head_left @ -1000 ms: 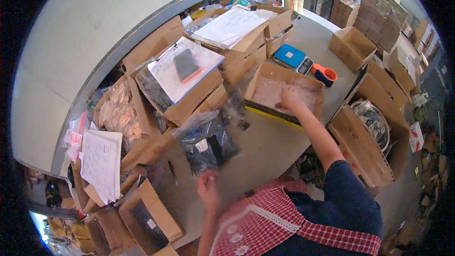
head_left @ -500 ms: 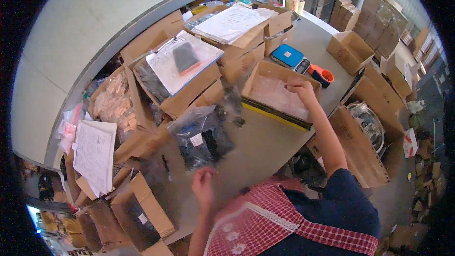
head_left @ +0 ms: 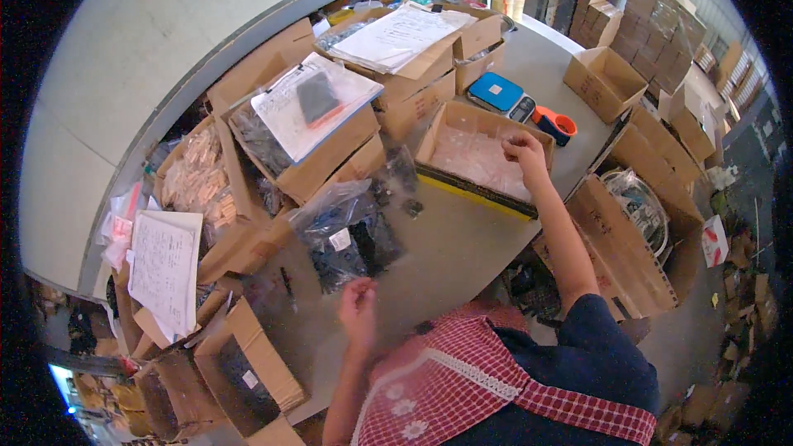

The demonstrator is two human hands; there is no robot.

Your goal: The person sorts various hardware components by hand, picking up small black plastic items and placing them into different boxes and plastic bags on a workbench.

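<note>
Head view. Right hand (head_left: 522, 151) hung over the right part of a shallow open carton (head_left: 479, 119), fingers curled in toward the thumb in a near-closed pinch; whether anything sat between the tips could not be told. Clear plastic bags (head_left: 483, 162), pinkish-looking, lay flat inside that carton, below and left of the fingers. A yellow strip (head_left: 475, 196) ran along its near lower edge.

Left hand (head_left: 358, 307) was above the near side of the grey tabletop (head_left: 446, 260), fingers loosely bent, partly open. It was blurred, so its grip could not be judged. Just beyond it lay a see-through bag (head_left: 330, 263) of dark contents, a white label (head_left: 339, 239) on it; contact between hand and bag was unclear.

Behind the shallow carton stood a blue-topped scale (head_left: 497, 92), with an orange tape dispenser (head_left: 557, 124) just to its right. To the left, a clipboard (head_left: 289, 128) rested on a carton, a dark flat rectangle (head_left: 317, 96) on its papers.
</note>
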